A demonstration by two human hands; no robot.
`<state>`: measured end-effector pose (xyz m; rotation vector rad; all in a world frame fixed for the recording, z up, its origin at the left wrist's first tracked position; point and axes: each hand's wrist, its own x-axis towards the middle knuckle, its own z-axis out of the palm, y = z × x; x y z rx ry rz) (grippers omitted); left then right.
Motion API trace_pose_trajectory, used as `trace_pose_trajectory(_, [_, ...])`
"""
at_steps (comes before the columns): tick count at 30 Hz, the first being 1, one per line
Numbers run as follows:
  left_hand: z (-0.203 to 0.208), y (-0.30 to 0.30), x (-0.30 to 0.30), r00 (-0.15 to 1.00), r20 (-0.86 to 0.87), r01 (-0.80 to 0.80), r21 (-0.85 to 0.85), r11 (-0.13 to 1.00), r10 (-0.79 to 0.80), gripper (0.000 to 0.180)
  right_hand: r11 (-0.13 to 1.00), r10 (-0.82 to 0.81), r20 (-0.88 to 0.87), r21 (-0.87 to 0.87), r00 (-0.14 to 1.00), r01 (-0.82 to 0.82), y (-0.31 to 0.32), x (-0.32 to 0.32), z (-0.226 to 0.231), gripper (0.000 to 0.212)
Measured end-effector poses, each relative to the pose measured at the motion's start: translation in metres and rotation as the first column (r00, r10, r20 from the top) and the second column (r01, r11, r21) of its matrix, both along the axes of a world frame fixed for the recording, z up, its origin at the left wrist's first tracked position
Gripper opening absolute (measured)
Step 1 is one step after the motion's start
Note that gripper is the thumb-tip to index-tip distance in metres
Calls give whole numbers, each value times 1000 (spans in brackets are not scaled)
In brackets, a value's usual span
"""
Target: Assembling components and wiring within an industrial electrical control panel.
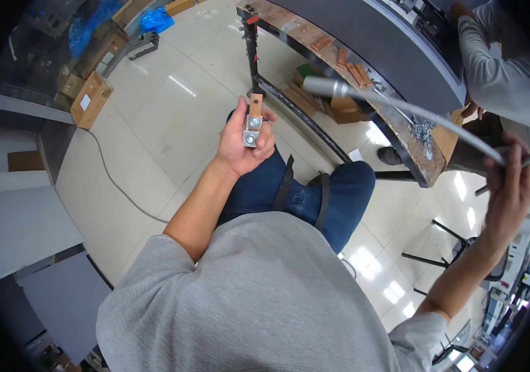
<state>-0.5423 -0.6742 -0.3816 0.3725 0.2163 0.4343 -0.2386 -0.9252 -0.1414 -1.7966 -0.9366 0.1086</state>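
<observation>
My left hand [240, 146] is closed round a small part above my lap: a copper bar [257, 102] bolted to a silver metal block [250, 138]. Two bolt heads show on the block, one above the other. Off to the right, my right hand [509, 192] grips a T-handle socket wrench [426, 115] near its crossbar. Its long shaft points left across the workbench, somewhat blurred, with the socket end in the air, apart from the part.
The worn workbench [296, 22] carries several copper bars [356, 74], a heap of small metal fasteners [424, 131] and a large grey cabinet [395, 43]. A co-worker [503, 74] is at its far right. Cardboard boxes [92, 99] lie far left; a cable [116, 186] crosses the floor.
</observation>
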Motion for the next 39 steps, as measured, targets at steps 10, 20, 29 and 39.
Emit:
trace_pose_trajectory(10, [7,-7,10,900,-342,-174,288,942,271,56,990,82,-231,-95,969,-106,-24,-79,-49,15])
trace_pose_trajectory(20, [21,-11,11,809,-444,-128,506,853,385,60,991,126,-276,-4,953,-132,-16,-85,-92,14])
trace_pose_trajectory(29, [24,-8,13,734,-495,-67,629,775,465,60,981,180,-318,-13,931,-194,-13,-91,-110,13])
trace_pose_trajectory(39, [18,9,5,632,-346,-28,884,466,693,52,867,214,-159,-423,964,-262,-16,-76,-138,27])
